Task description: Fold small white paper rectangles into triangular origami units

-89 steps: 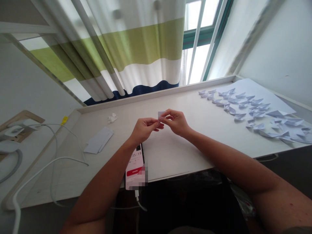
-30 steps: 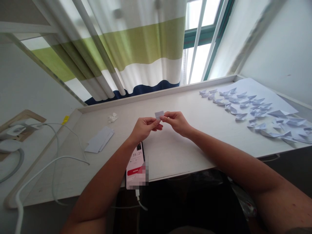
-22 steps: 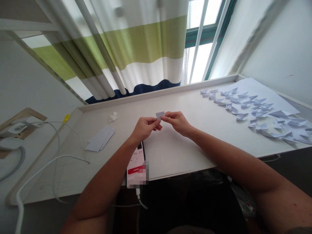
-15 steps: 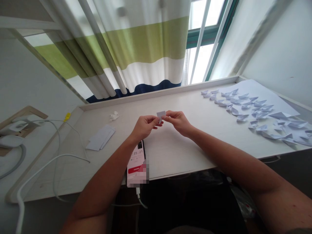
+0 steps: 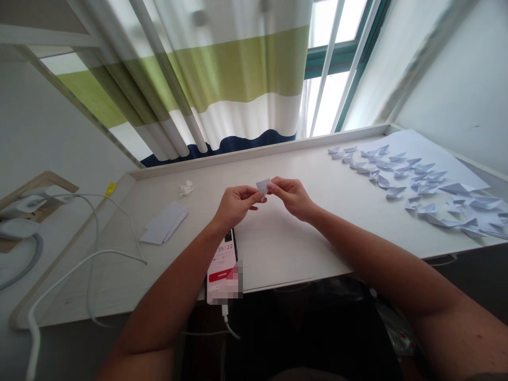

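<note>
A small white piece of folded paper [image 5: 262,186] is held above the middle of the white desk [image 5: 278,248]. My left hand [image 5: 235,204] pinches its lower left edge with thumb and fingers. My right hand [image 5: 292,197] pinches its right side, fingers curled. Both hands hover a little over the desk surface. Below my left wrist lies a phone [image 5: 224,264] with a lit screen.
Several folded paper pieces [image 5: 400,173] lie spread on the right, partly over a large white sheet [image 5: 432,153]. A stack of paper slips [image 5: 163,224] and a crumpled scrap [image 5: 184,187] lie at the left. White cables [image 5: 91,248] loop off the left edge. A striped curtain hangs behind.
The small paper has been turned and tilted slightly between the fingertips, and both hands have risen a little. The phone's timer has advanced.
</note>
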Tool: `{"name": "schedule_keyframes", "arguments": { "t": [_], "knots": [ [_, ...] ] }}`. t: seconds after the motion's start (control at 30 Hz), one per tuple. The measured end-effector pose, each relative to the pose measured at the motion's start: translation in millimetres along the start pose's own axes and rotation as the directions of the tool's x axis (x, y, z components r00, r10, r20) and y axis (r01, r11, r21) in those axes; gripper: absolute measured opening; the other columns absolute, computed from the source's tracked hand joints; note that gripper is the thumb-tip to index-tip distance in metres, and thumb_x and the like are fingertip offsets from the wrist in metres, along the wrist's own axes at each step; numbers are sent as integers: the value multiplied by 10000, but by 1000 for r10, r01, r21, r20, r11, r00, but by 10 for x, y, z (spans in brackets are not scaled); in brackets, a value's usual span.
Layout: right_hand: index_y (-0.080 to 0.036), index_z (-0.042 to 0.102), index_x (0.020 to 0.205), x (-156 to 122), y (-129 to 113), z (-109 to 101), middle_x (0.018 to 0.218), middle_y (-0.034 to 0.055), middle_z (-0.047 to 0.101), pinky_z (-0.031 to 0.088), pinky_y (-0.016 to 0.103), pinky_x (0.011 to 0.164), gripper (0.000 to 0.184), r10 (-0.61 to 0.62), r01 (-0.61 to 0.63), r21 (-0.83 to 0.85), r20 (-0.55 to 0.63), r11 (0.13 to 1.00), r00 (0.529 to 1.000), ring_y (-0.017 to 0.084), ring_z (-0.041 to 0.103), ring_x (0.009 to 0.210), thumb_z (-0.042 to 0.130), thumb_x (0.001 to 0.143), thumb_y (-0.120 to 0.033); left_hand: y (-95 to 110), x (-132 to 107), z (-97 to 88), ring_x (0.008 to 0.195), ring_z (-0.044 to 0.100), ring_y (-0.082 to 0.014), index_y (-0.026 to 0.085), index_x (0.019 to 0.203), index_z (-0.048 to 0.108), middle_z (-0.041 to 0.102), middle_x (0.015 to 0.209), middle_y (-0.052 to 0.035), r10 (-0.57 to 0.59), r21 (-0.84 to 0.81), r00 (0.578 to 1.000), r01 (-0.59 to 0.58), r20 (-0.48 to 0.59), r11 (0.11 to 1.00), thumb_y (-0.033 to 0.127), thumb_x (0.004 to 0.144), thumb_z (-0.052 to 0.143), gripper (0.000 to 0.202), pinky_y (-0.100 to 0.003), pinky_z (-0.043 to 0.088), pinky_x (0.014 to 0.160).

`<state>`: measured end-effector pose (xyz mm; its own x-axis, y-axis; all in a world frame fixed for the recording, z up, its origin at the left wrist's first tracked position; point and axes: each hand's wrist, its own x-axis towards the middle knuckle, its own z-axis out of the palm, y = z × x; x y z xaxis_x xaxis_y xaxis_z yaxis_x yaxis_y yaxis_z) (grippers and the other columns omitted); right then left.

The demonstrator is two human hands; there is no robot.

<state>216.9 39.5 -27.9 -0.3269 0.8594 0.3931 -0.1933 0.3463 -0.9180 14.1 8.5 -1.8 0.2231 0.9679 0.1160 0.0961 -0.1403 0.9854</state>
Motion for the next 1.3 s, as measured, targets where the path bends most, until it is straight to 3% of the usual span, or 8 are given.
{"name": "schedule_keyframes", "arguments": {
  "t": [0.37,0.47,0.63,0.87,1.0,1.13,1.23,1.3],
  "knots": [
    [-200,691,779,0,23,30,781,34,722,548,362,759,567,112,-110,-33,51,993,992,194,671,768,863,768,-740,-42,15,-9,946,820,-276,151,935,714,833,940,-119,-25,2,995,25,94,1000,618,818,883,511,-392,625,818],
    [-193,698,752,4,32,20,741,40,724,537,347,704,591,105,-107,-112,-18,988,994,192,664,721,847,763,-765,-59,15,-2,841,802,-248,169,926,694,805,870,-83,23,81,1000,-22,-5,996,576,815,897,469,-343,605,706],
    [-208,736,788,-18,42,52,774,44,764,580,371,753,485,-37,-3,-286,-133,958,990,208,691,738,824,842,-681,-71,22,5,839,794,-241,159,999,765,815,925,-99,49,124,998,-45,-32,991,511,859,864,392,-351,613,720],
    [-249,823,947,-57,-3,11,909,71,800,581,388,761,308,-224,203,-490,15,848,974,221,704,786,707,1009,-527,17,6,9,1142,790,-312,170,1212,792,809,1245,-145,-31,-91,993,41,111,995,525,933,783,452,-456,642,951],
    [-274,843,1023,-44,-3,-45,1035,97,806,591,439,864,204,-317,307,-550,80,777,945,266,729,954,678,1032,-396,39,7,-11,1074,796,-278,162,1223,789,825,1180,-148,-85,-165,993,97,81,982,576,920,792,513,-448,626,977],
    [-283,820,1173,-52,-13,-15,1106,93,803,596,460,943,226,-327,324,-474,79,819,942,260,730,1027,644,1032,-302,-5,28,2,888,783,-223,157,1171,793,842,969,-97,-5,-127,1000,2,-22,992,399,742,964,522,-372,607,840],
    [-263,763,1304,-53,-12,18,1093,75,815,611,453,950,307,-201,193,-281,-1,940,980,231,750,995,648,1028,-332,-15,35,3,796,752,-195,154,1090,808,834,911,-80,28,-109,995,-38,-92,993,354,742,943,423,-342,582,764],
    [-237,782,1241,-38,2,21,1055,71,821,623,448,931,318,-93,87,-168,-27,982,995,228,751,972,717,989,-419,-5,31,-6,779,738,-186,156,1071,817,831,902,-77,22,-96,996,-30,-82,995,355,773,909,370,-336,576,749]
  ]
}}
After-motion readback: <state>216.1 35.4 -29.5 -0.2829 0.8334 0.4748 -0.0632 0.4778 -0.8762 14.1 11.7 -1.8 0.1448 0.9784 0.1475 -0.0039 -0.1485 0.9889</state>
